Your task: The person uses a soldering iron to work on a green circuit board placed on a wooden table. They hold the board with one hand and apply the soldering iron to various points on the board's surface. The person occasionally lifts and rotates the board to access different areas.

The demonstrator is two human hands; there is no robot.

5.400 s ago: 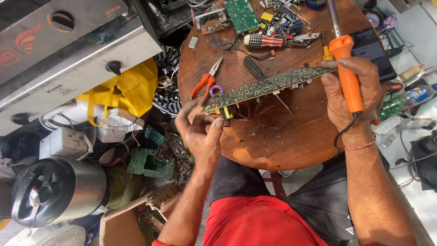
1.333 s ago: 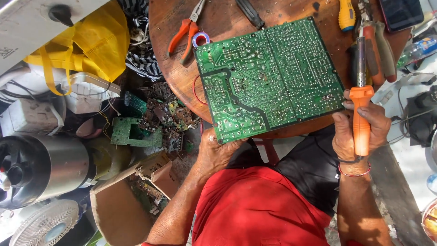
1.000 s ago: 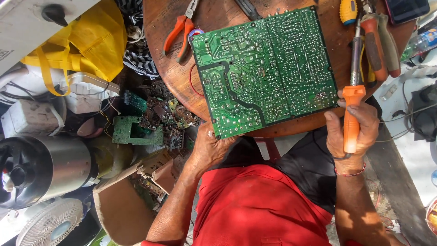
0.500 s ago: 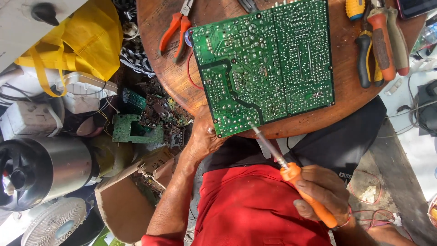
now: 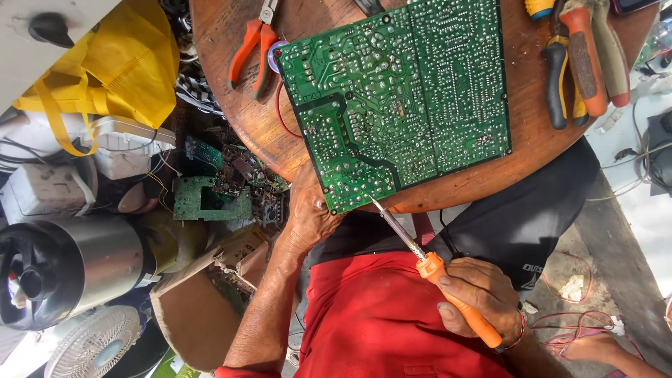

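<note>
Right grip [image 5: 476, 297] clasping orange-handled soldering iron [image 5: 420, 255]; left grip [image 5: 311, 213] pinching green printed circuit board [image 5: 395, 98] on round wooden table [image 5: 231, 112]. Risk: board tipping, tip bridging joints.

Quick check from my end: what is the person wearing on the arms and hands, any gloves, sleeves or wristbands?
No gloves or sleeves: both forearms are bare. The left hand has nothing on it. The right hand has a thin red band at the wrist. Fingernails look short.
</note>
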